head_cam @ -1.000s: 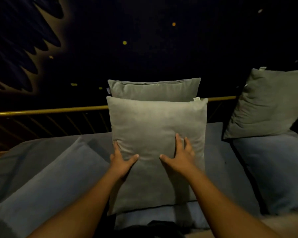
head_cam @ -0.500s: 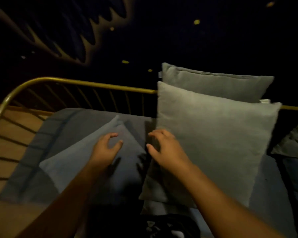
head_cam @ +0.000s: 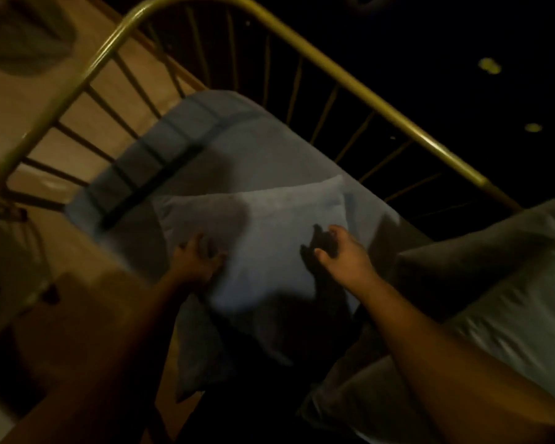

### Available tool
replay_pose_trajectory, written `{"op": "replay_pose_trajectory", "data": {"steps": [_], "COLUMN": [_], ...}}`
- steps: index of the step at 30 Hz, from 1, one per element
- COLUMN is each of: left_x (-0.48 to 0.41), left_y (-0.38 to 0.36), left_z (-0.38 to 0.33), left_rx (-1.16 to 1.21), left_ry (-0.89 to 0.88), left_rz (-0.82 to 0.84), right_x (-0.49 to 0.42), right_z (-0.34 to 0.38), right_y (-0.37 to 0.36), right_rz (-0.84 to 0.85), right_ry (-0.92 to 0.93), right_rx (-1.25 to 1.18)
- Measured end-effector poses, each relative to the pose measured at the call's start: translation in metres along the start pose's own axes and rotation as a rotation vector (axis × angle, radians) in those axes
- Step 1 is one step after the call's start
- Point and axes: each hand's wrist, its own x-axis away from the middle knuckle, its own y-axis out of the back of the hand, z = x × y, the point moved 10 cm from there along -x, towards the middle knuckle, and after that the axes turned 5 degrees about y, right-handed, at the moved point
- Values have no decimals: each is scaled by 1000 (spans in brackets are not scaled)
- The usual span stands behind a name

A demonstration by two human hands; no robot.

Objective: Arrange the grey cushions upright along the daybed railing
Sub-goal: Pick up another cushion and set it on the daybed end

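Note:
A pale blue-grey cushion [head_cam: 269, 238] lies flat on the blue mattress [head_cam: 244, 145] near the daybed's left end. My left hand [head_cam: 196, 261] rests on its near left edge with the fingers curled onto the fabric; the blur hides whether it grips. My right hand [head_cam: 340, 248] hovers over the cushion's right side, fingers apart and holding nothing. Two grey cushions [head_cam: 510, 283] stand at the right edge, one behind the other, against the gold railing [head_cam: 359, 81].
The gold railing curves round the daybed's left end [head_cam: 77, 78] with thin dark bars below. A light floor [head_cam: 45, 129] shows beyond it at left. The wall behind is dark with small yellow spots [head_cam: 489, 65].
Both hands left the front grey cushion and moved left to the flat blue-grey cushion. The view swung left and tilted, so the grey cushions slid to the right edge.

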Motion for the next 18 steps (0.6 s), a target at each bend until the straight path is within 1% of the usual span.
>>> {"op": "replay_pose_trajectory", "data": {"steps": [1, 3, 8, 11, 13, 15, 18], "left_x": [-7, -22, -51, -63, -69, -70, -68], "left_y": [-1, -4, -5, -7, -11, -15, -17], "left_z": [14, 37, 74, 82, 91, 96, 99], "left_rx": [19, 74, 163, 359, 464, 474, 468], "left_ry": [49, 67, 103, 95, 111, 144, 140], "left_rz": [8, 6, -49, -46, -12, 13, 12], "right_x": [-11, -33, -67, -86, -94, -95, -90], "right_z": [-7, -22, -53, -65, -72, -74, -67], "right_y": [-8, -21, -44, -50, -53, -55, -51], "right_rz": [9, -2, -59, -85, -88, -88, -114], "right_ry": [-36, -104, -180, -196, -199, -196, -167], "right_rx": [-6, 5, 20, -42, -95, -151, -195]}}
